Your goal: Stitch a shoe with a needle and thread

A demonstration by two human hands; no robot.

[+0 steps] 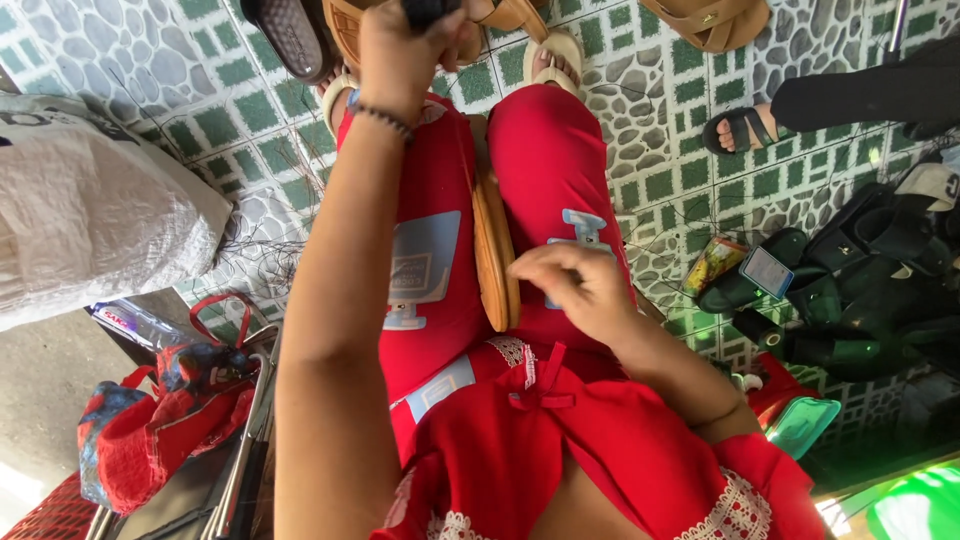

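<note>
head view, looking down a seated person's lap. the person wears bright red trousers [440, 250] with pale blue printed patches and a red top [590, 440] with white lace trim.

the left hand [400, 50] is stretched out to the top centre of the frame, a dark beaded bracelet [382, 118] on its wrist. its fingers are curled closed around a small dark object [425, 10] at the top edge; the frame cuts that object off, so what it is cannot be told.

the right hand [570, 285] rests at the centre of the frame on the right thigh, fingers bent inward and pinched together; whether it holds anything cannot be told. just left of it, a flat tan leather sandal sole [494, 260] stands on edge between the two thighs, close beside the fingertips.

more tan sandal pieces [710, 20] lie along the top edge on the green and grey patterned tile floor [670, 170]. a white woven sack [90, 210] fills the left side, with a red patterned cloth bag [150, 420] below it at lower left. a heap of black sandals [850, 280] sits at the right. in the upper right, another person's foot in a black sandal [740, 128] rests on the tiles.
</note>
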